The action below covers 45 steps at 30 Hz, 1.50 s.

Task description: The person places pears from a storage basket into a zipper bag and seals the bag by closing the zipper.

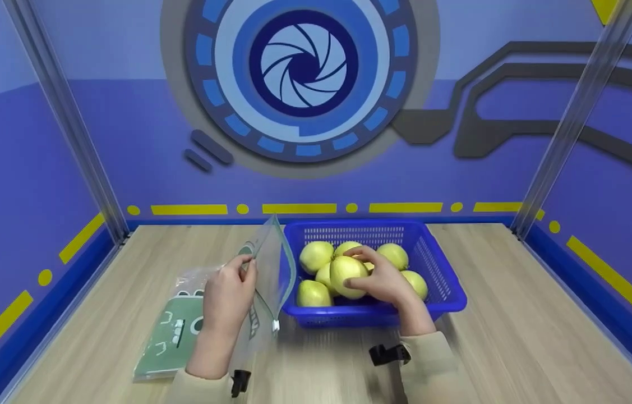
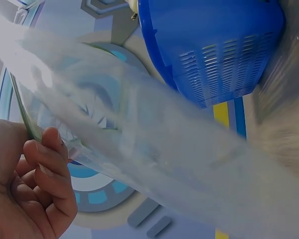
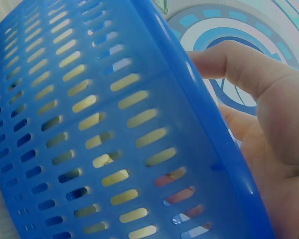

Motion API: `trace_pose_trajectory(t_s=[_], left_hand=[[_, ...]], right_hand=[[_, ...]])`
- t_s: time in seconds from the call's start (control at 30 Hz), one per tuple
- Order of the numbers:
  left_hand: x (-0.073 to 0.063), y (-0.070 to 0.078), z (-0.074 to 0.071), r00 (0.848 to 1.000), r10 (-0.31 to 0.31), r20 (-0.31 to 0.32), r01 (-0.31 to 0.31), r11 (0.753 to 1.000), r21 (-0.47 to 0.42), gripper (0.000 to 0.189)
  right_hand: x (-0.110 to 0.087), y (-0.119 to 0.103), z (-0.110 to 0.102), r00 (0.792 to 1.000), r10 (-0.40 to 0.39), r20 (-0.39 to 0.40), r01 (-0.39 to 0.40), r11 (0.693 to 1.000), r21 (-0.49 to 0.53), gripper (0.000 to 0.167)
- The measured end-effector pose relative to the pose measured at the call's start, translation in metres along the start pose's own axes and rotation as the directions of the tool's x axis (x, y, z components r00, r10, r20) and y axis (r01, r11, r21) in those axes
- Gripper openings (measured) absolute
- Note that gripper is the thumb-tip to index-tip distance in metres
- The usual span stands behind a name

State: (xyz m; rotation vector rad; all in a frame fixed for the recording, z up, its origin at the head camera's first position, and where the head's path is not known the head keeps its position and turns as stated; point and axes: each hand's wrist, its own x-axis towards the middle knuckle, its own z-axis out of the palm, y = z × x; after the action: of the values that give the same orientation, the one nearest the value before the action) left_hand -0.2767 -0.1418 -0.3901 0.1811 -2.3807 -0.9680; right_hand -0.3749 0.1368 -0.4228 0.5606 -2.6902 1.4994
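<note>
My left hand [image 1: 227, 297] pinches the upper edge of a clear zip bag [image 1: 271, 275] between thumb and fingers. The bag stands upright, its mouth spread and turned toward the basket, with a white slider at the lower end of the green-edged zip. In the left wrist view the bag [image 2: 154, 134] stretches out from the hand [image 2: 35, 184]. My right hand [image 1: 386, 278] grips a yellow-green apple [image 1: 347, 276] over the blue basket [image 1: 444, 306], thumb and fingers on opposite sides. Several more apples [image 1: 316, 256] lie in the basket. The right wrist view hides the held apple behind the basket wall [image 3: 104, 109].
A flat pack of green printed bags [image 1: 173, 342] lies on the wooden table [image 1: 517, 314], left of my left forearm. Blue panels [image 1: 119, 140] enclose the table at the back and sides, with metal posts [image 1: 579, 123] at the corners.
</note>
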Motion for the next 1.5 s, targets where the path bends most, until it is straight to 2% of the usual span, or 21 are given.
trace_pose_trajectory(t_s=[0.13, 0.23, 0.4, 0.5, 0.6, 0.77, 0.87, 1.0, 1.17, 1.37, 1.5], left_hand=[[0.000, 0.000, 0.001, 1.000, 0.017, -0.004, -0.017, 1.000, 0.000, 0.024], [0.000, 0.001, 0.002, 1.000, 0.008, 0.009, -0.008, 1.000, -0.003, 0.025], [-0.001, 0.003, 0.004, 1.000, -0.005, 0.028, 0.005, 1.000, -0.012, 0.026], [-0.002, 0.004, 0.005, 1.000, 0.005, 0.023, -0.005, 1.000, -0.016, 0.026], [-0.002, 0.003, 0.006, 1.000, 0.016, 0.017, -0.015, 1.000, -0.019, 0.025], [-0.003, 0.004, 0.009, 0.999, 0.048, 0.017, -0.048, 0.998, -0.032, 0.023], [-0.003, 0.005, 0.011, 0.996, 0.089, 0.004, -0.088, 0.996, -0.031, 0.021], [-0.004, 0.006, 0.012, 0.994, 0.110, -0.003, -0.110, 0.994, -0.031, 0.019], [-0.005, 0.008, 0.011, 0.996, 0.080, 0.026, -0.080, 0.996, -0.029, 0.020], [-0.005, 0.009, 0.007, 0.998, 0.019, 0.061, -0.017, 0.999, -0.034, 0.024], [-0.004, 0.009, 0.004, 0.997, -0.006, 0.074, 0.010, 0.999, -0.042, 0.026]], right_hand=[[0.000, -0.005, 0.001, 0.999, 0.018, -0.029, -0.016, 0.998, 0.056, 0.054], [0.000, -0.009, 0.003, 0.999, 0.019, -0.036, -0.015, 0.994, 0.112, 0.056], [0.001, -0.016, 0.008, 0.999, -0.019, -0.036, 0.026, 0.980, 0.198, 0.055], [-0.001, -0.024, 0.013, 0.997, -0.040, -0.066, 0.055, 0.970, 0.238, 0.055], [-0.002, -0.031, 0.021, 0.992, -0.062, -0.109, 0.092, 0.951, 0.294, 0.056], [-0.005, -0.046, 0.039, 0.980, -0.095, -0.174, 0.159, 0.901, 0.403, 0.058], [-0.009, -0.056, 0.049, 0.975, -0.116, -0.188, 0.191, 0.873, 0.448, 0.059], [-0.015, -0.067, 0.062, 0.971, -0.153, -0.186, 0.223, 0.858, 0.463, 0.060], [-0.021, -0.071, 0.076, 0.966, -0.202, -0.162, 0.254, 0.859, 0.444, 0.059], [-0.024, -0.070, 0.086, 0.969, -0.223, -0.109, 0.247, 0.917, 0.314, 0.058], [-0.025, -0.069, 0.090, 0.963, -0.255, -0.091, 0.269, 0.939, 0.214, 0.059]])
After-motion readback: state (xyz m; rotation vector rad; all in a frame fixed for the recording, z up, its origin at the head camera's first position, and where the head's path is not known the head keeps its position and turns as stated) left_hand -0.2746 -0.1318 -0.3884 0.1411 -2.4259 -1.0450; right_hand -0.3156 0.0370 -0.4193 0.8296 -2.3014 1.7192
